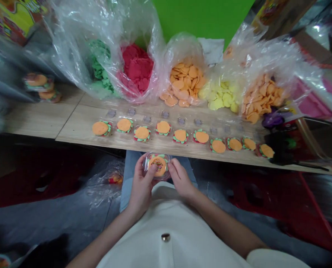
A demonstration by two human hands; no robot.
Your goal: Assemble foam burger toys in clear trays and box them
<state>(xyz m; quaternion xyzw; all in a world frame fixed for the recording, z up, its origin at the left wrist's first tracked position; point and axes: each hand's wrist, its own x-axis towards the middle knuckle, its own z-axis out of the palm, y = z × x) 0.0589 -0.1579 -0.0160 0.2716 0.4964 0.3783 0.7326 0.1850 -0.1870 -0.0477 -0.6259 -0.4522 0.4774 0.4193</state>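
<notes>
My left hand [140, 184] and my right hand [180, 178] both grip a small clear plastic case [158, 165] just below the table's near edge, over my lap. Inside the case lies a round orange piece on green and red layers. My fingers curl round its two sides. A row of several similar open cases with orange-topped stacks [180, 136] lies along the wooden table [76, 126] in front of me.
Clear plastic bags at the back hold green pieces [100, 69], red pieces [136, 69], orange pieces [184, 83], yellow pieces [220, 96] and more orange pieces [262, 98]. Stacked filled cases [41, 87] sit at far left. A dark tool [283, 147] lies at right.
</notes>
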